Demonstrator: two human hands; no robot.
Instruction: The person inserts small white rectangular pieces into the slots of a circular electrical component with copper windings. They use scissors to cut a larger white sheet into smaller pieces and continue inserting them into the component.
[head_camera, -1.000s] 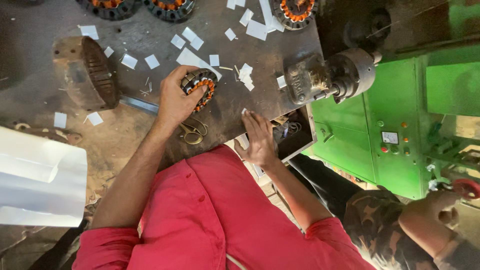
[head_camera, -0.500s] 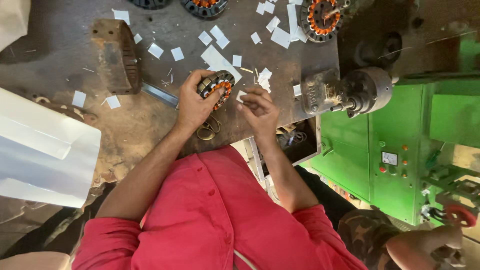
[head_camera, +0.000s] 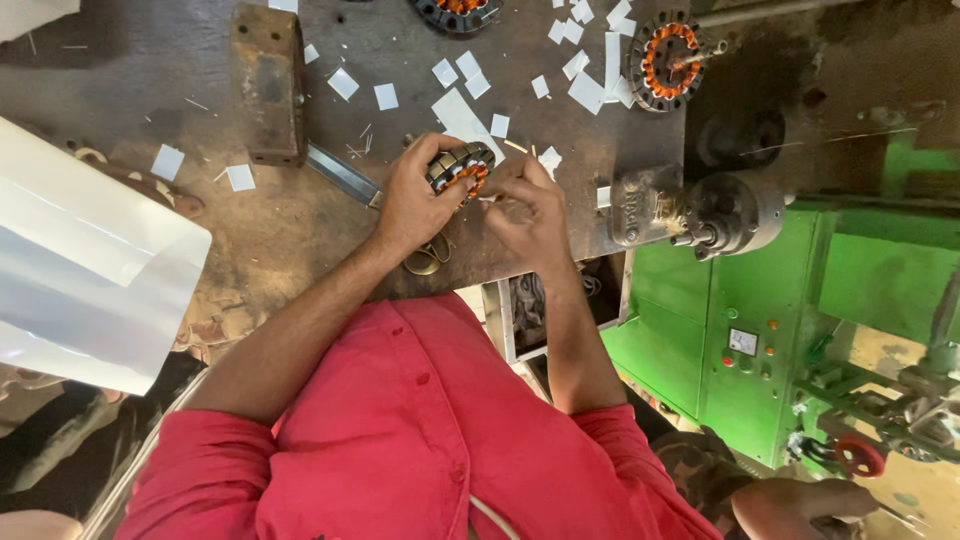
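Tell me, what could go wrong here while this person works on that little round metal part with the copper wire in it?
The left hand grips the small wound stator while the right hand works at its edge; a slip could nick the copper windings or a fingertip. Loose white paper slips lie scattered on the bench, so one could easily be brushed off. Scissors lie right under the left wrist and might be knocked.

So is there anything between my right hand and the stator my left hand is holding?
Nothing visible. The left hand grips the small stator over the workbench, and the right hand is right beside it, fingertips at its edge with no object between.
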